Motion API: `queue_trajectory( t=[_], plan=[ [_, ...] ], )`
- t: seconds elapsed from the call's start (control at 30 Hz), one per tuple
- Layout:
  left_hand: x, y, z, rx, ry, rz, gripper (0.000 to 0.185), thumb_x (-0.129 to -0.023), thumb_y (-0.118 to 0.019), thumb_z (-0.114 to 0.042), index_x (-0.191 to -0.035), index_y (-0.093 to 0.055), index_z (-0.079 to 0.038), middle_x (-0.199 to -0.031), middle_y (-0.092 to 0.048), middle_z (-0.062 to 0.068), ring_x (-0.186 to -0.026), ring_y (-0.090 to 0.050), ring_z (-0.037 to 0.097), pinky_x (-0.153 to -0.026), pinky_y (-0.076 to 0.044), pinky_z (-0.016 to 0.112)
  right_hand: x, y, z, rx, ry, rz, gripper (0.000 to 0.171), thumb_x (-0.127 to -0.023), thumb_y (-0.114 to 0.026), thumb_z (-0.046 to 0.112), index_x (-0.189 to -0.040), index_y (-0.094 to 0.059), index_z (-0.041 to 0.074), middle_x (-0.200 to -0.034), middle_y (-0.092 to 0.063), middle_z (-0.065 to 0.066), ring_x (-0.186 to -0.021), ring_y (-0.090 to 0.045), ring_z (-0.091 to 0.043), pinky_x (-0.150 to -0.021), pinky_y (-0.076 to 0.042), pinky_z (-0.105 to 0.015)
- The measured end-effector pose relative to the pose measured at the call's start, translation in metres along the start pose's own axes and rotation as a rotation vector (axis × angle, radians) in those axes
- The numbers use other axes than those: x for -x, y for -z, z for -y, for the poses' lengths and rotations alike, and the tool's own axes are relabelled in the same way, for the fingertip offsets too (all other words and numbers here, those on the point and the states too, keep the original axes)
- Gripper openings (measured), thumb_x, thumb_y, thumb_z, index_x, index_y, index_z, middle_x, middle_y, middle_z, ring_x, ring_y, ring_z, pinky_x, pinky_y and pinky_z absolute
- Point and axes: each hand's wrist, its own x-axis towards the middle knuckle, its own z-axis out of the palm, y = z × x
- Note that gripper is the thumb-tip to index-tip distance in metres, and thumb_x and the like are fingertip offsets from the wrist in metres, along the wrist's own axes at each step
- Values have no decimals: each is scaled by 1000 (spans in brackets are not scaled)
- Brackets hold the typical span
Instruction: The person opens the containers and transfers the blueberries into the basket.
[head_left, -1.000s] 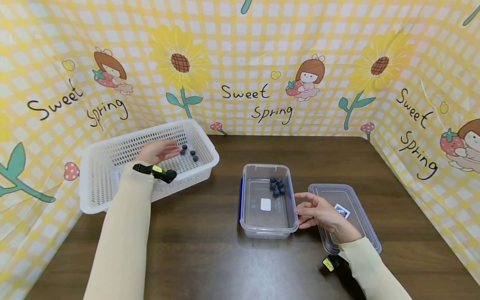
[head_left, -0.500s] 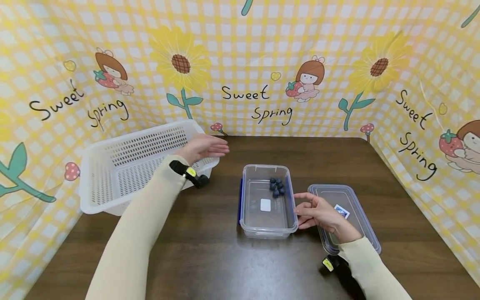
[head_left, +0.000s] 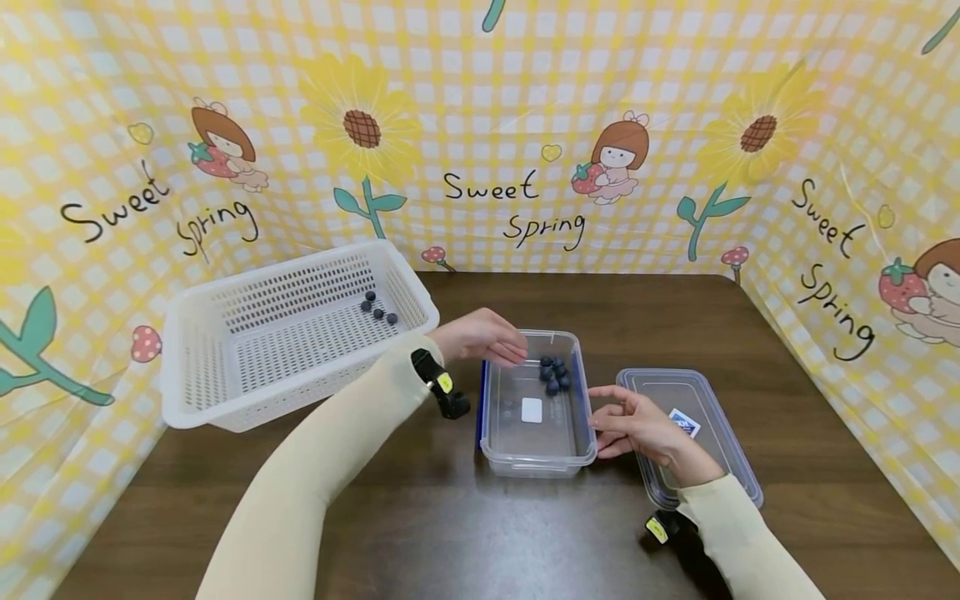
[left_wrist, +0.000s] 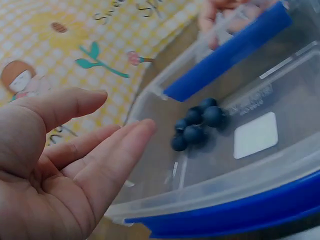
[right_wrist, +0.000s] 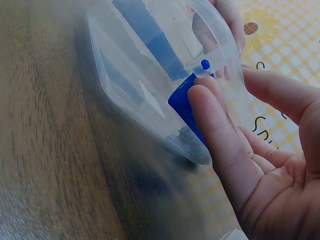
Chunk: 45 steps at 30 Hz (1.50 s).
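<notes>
Three blueberries [head_left: 377, 312] lie at the far right end of a white basket [head_left: 225, 392], which stands at the far left of the dark table [head_left: 420, 517]. To its right the left hand [head_left: 480, 337] hovers over the far left corner of a clear box [head_left: 536, 458], fingers straight and relaxed, its grip open and holding nothing. Inside the box, near its far right side, sits a small cluster of blueberries [head_left: 555, 372], just beside a white label [head_left: 531, 409] on the bottom. At the box's right wall the right hand [head_left: 637, 425] rests with loose, straight fingers touching the plastic by its blue clasp [right_wrist: 186, 107], its grip open too. Farther right, a clear lid [head_left: 712, 400] lies flat on the table, partly under that hand.
</notes>
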Motion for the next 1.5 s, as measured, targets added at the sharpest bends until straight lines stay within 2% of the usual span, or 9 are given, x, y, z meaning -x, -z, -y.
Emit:
queue_trajectory(
  t=[0.13,0.33,0.47,0.67,0.77,0.9,1.1,1.37,1.5],
  plan=[
    [-5,-12,2,-95,24,17,30,-94,-65,1,-121,-62,14,-113,-68,28,-102,-69,36,-94,-55,45,0,-1,0,-2,-4,-5,57,-97,-55,-5,-143,-23,-12,-93,-68,-6,-71,-71,-18,-66,-63,-34],
    [-14,-25,9,-159,60,30,27,-92,-67,1,-116,-65,12,-115,-66,30,-105,-67,39,-81,-62,36,1,-3,0,-6,-7,-6,53,-97,-55,-6,-141,-27,-10,-93,-68,-6,-71,-71,-17,-67,-63,-34],
    [-21,-36,10,-174,72,36,25,-91,-68,1,-113,-66,13,-111,-68,30,-93,-72,33,-83,-61,37,1,-3,1,-16,-4,0,49,-96,-56,-6,-139,-33,-6,-92,-69,-7,-71,-71,-18,-67,-63,-34],
    [-35,-46,20,-245,104,29,19,-89,-68,1,-103,-68,13,-99,-71,28,-78,-73,26,-71,-63,32,0,-3,1,-26,1,-4,48,-96,-56,-7,-139,-34,-5,-92,-68,-6,-71,-71,-18,-66,-63,-34],
    [-37,-50,24,-274,106,26,17,-88,-69,1,-100,-69,13,-99,-71,29,-78,-73,27,-71,-63,32,1,-2,-1,-23,-5,-11,48,-96,-56,-7,-139,-34,-5,-92,-68,-6,-71,-71,-18,-66,-63,-34],
    [-38,-55,25,-283,74,8,15,-87,-69,3,-98,-69,14,-96,-70,30,-79,-73,30,-70,-63,32,1,-2,-1,-10,-9,-15,51,-96,-56,-6,-140,-31,-7,-92,-68,-7,-71,-71,-18,-66,-63,-34],
    [-44,-63,31,-296,45,-40,8,-86,-71,6,-90,-72,13,-80,-72,24,-69,-73,25,-61,-62,29,0,-1,-1,-5,-7,-10,51,-96,-56,-6,-140,-31,-7,-94,-67,-7,-72,-71,-18,-67,-63,-34],
    [-48,-70,38,-250,85,-76,11,-87,-75,-1,-84,-72,9,-72,-71,18,-55,-67,17,-53,-60,25,0,-1,-1,3,-12,-9,50,-96,-56,-6,-140,-31,-7,-93,-67,-7,-72,-71,-17,-67,-63,-35],
    [-49,-73,40,-191,123,-40,14,-87,-74,-1,-81,-70,11,-67,-69,18,-52,-66,16,-51,-59,24,-1,0,-2,-6,-8,-4,48,-96,-56,-6,-139,-34,-5,-93,-67,-6,-72,-71,-17,-67,-63,-34]
  ],
)
